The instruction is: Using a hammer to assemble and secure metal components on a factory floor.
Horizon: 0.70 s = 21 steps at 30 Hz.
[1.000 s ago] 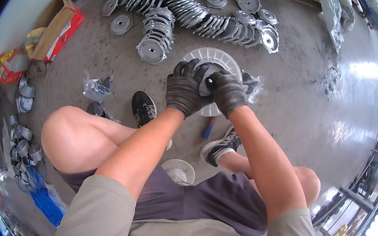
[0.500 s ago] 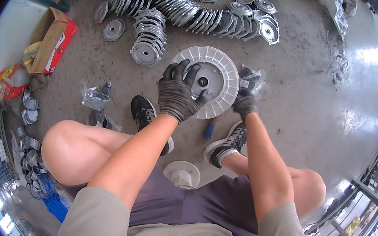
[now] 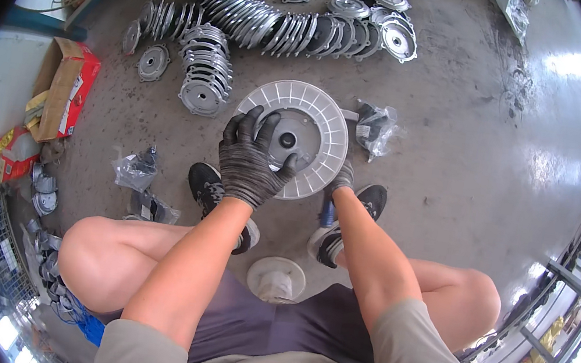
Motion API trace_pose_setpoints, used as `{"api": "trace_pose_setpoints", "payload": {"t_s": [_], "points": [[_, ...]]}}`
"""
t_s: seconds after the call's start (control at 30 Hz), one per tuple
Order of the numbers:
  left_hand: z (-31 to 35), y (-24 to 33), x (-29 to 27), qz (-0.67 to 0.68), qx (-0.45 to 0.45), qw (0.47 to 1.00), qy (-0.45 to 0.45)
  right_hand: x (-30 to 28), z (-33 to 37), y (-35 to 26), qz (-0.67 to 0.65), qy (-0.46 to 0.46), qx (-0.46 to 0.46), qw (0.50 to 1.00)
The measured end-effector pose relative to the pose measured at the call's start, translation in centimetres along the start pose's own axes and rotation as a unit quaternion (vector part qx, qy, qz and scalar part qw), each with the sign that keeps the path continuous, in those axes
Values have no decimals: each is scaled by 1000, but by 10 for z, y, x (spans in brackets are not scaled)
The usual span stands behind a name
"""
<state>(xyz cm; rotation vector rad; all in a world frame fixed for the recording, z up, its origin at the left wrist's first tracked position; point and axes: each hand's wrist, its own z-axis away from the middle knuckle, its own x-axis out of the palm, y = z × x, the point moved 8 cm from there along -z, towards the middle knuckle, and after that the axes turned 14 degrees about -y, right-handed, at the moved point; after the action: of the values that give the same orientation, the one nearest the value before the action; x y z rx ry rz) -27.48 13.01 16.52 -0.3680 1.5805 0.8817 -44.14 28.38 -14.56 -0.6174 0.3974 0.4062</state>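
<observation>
A round grey metal cover (image 3: pixel 304 139) with a dark centre hole lies inside a wide white ribbed ring (image 3: pixel 329 112) in front of me. My left hand (image 3: pixel 247 164), in a dark grey glove, is bent over its left side, fingers and thumb gripping the cover. At the ring's right edge, my gloved right hand (image 3: pixel 343 177) is closed round a hammer, its fingers partly hidden by the ring. The hammer's blue handle (image 3: pixel 329 211) shows below that hand, and a grey end of its head (image 3: pixel 349 115) sticks out beyond the ring.
Long rows of similar metal covers (image 3: pixel 243 15) stand on the floor ahead. Clear plastic bags lie right (image 3: pixel 376 128) and left (image 3: pixel 136 167). A red carton (image 3: pixel 70 87) stands at left. A small white round stand (image 3: pixel 277 279) sits between my legs. Metal racking (image 3: pixel 573 284) runs along the right.
My right hand has left the plastic bag, moved in to the ring's right edge and taken hold of the hammer, which has shifted right. My left hand stays on the cover.
</observation>
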Motion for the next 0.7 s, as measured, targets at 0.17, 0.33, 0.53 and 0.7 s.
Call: {"api": "trace_pose_setpoints", "payload": {"t_s": [0.17,0.33,0.53,0.7], "points": [[5,-10,-4,-6,-35,999,-13,-86,44,-47,-312,39,53,948],[-4,1,-5,7,-70,996,-56,-195,178,-128,-467,119,-76,873],[-5,6,-5,6,-73,994,-76,-168,261,-164,-246,114,-170,947],[-1,2,-7,13,-77,994,-72,-130,271,-185,1,113,-125,986]]}}
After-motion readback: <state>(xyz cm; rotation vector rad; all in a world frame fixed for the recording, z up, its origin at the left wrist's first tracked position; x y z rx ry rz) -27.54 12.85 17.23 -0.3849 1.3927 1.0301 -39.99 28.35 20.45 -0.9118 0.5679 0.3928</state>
